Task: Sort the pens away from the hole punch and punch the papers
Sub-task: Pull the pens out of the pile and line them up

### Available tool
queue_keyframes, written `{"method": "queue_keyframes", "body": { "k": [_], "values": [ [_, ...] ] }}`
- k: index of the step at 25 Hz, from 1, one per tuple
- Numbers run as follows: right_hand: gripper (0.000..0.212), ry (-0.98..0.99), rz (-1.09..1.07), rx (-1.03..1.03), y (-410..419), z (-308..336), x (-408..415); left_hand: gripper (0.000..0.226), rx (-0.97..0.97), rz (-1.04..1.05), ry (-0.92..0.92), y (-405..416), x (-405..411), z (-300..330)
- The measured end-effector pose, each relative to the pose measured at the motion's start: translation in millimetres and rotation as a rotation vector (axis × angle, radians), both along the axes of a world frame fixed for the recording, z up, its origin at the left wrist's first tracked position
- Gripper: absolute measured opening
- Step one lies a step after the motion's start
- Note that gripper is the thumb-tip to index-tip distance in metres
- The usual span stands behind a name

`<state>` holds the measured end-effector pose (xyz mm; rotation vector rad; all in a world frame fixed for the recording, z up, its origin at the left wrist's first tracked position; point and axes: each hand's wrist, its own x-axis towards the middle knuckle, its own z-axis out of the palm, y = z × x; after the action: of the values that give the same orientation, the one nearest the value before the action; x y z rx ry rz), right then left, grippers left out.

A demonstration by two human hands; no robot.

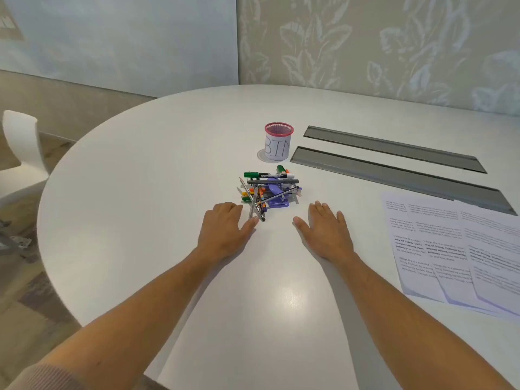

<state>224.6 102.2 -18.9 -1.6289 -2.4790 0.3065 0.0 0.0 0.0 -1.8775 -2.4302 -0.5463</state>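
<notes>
A purple hole punch point(277, 202) lies in the middle of the white table point(168, 170), buried under a heap of pens, markers and pencils point(260, 190). A green marker point(266, 175) lies across the heap's far side. Several printed papers point(450, 249) are fanned out at the right. My left hand point(225, 229) rests flat on the table just left of the heap, its thumb tip touching a pencil end. My right hand point(326, 229) lies flat, fingers spread, just right of the heap. Neither hand holds anything.
A pink mesh cup labelled BIN point(278, 142) stands behind the heap. Two grey metal slot covers point(394, 170) are set into the table at the back right. A white chair point(22, 153) stands beyond the left edge.
</notes>
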Motion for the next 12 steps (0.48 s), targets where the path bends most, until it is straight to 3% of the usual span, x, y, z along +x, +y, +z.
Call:
{"method": "queue_keyframes", "body": {
  "k": [3,12],
  "values": [
    [0.079,-0.031,-0.006,0.025,1.9,-0.3,0.5,0.05,0.033,0.056,0.003,0.2,6.4,0.2],
    [0.078,-0.057,-0.014,0.033,2.5,-2.8,0.0,0.027,-0.033,0.169,-0.218,4.0,12.9,7.9]
  ]
}}
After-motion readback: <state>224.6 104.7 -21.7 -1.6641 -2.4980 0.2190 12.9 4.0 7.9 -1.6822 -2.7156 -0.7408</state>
